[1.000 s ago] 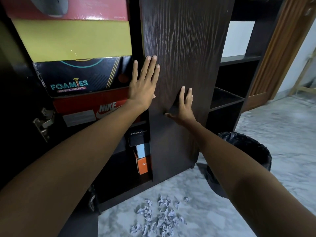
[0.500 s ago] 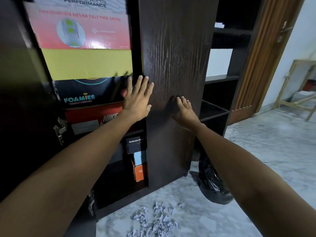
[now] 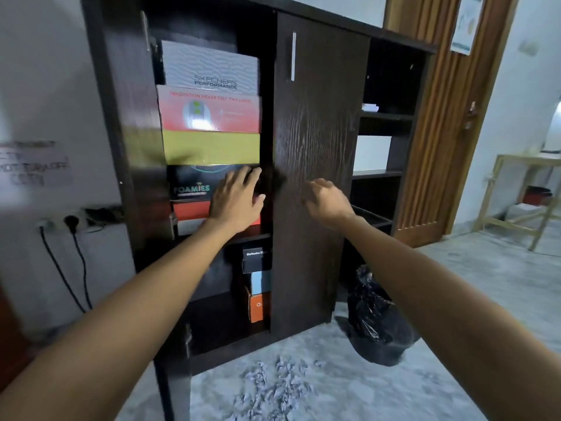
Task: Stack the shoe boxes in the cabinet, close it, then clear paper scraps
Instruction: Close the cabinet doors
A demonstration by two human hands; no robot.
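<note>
A dark wooden cabinet (image 3: 318, 28) stands ahead. Its right door (image 3: 315, 183) is closed and its left door (image 3: 130, 141) hangs open. Several shoe boxes (image 3: 209, 117) are stacked on the upper shelf: grey Skechers, red, yellow, black Foamies, red at the bottom. My left hand (image 3: 236, 202) is spread with fingers straight in front of the lower boxes, near the right door's edge. My right hand (image 3: 326, 202) hovers loosely curled in front of the closed door, holding nothing. Crumpled paper scraps (image 3: 273, 387) lie on the floor below the cabinet.
A bin lined with a black bag (image 3: 376, 323) stands at the cabinet's right foot. Small boxes (image 3: 258, 284) sit on the lower shelf. Open shelves (image 3: 382, 174) lie right of the door, then a wooden room door (image 3: 440, 147). Plugs and cables (image 3: 69, 238) hang on the left wall.
I have stepped back, so more of the cabinet shows. Both hands have come off the right door, which has gone from pushed to closed; the right fingers have curled.
</note>
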